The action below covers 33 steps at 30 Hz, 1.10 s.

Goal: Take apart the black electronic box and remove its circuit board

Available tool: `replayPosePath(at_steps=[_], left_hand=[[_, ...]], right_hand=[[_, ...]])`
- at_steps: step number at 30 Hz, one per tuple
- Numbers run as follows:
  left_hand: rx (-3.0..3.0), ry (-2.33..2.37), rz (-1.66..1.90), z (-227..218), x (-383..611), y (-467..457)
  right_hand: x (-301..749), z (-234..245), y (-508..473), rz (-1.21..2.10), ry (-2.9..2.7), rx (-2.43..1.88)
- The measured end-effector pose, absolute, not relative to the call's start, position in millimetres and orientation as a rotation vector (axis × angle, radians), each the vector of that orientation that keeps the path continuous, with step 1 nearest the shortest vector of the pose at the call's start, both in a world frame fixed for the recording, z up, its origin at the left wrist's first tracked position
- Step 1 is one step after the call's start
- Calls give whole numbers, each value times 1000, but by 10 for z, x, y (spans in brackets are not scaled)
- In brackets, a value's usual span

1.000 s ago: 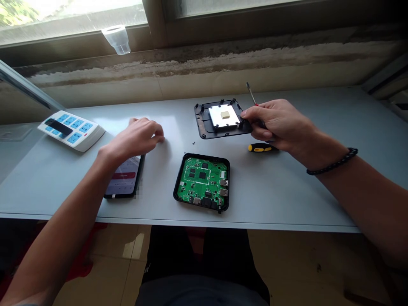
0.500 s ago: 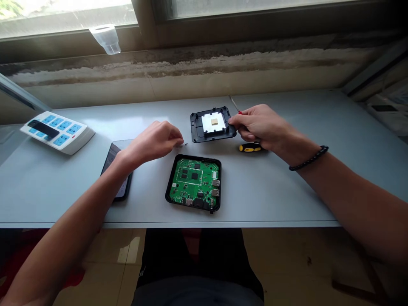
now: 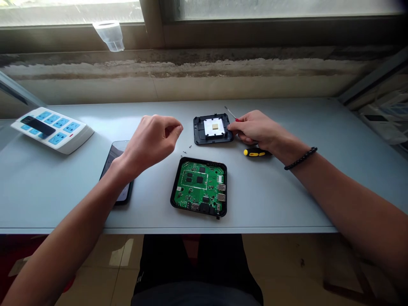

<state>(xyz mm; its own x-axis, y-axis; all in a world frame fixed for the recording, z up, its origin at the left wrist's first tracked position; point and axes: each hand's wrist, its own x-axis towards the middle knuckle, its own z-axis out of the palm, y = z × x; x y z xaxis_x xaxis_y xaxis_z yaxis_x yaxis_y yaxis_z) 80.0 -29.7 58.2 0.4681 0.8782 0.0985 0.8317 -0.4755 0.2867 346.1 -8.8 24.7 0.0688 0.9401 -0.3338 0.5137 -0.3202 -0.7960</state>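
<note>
Grey bench top [image 3: 47, 191] under a window. Black plastic cover [image 3: 198, 129] with a white pad [image 3: 213, 126] lies flat near the bench's back edge, green circuit board [image 3: 199, 187] in its black case [image 3: 173, 193] just in front. My right hand [image 3: 259, 129]: fingers [image 3: 239, 125] closed on a thin screwdriver [image 3: 230, 113], tips at the cover's right edge. My left hand [image 3: 153, 142] hangs above tiny screws [image 3: 188, 148], fingers [image 3: 175, 127] curled, half closed; can't tell if they hold anything. Yellow-and-black screwdriver handle [image 3: 256, 152] just beside right hand, phone [image 3: 114, 153] under left wrist, power strip [image 3: 47, 131] far left.
</note>
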Motion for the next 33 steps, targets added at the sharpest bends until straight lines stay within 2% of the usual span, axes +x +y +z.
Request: replayPosePath(at_steps=[3,10,16,33], left_hand=[[2523,1507,424,562,807,-331],[2583,1261,186,510,811,-365],[2533,1149,163,495,795,-364],[2555,1044,71,474,724,-324]], right_hand=[[3475,278,-73,1102,-1514,-1966],[3478,347,-71,885,-1750,-2081],[3486,294,-49,750,-1844,-2076],[3779,357,-58,810,-1847,-2014]])
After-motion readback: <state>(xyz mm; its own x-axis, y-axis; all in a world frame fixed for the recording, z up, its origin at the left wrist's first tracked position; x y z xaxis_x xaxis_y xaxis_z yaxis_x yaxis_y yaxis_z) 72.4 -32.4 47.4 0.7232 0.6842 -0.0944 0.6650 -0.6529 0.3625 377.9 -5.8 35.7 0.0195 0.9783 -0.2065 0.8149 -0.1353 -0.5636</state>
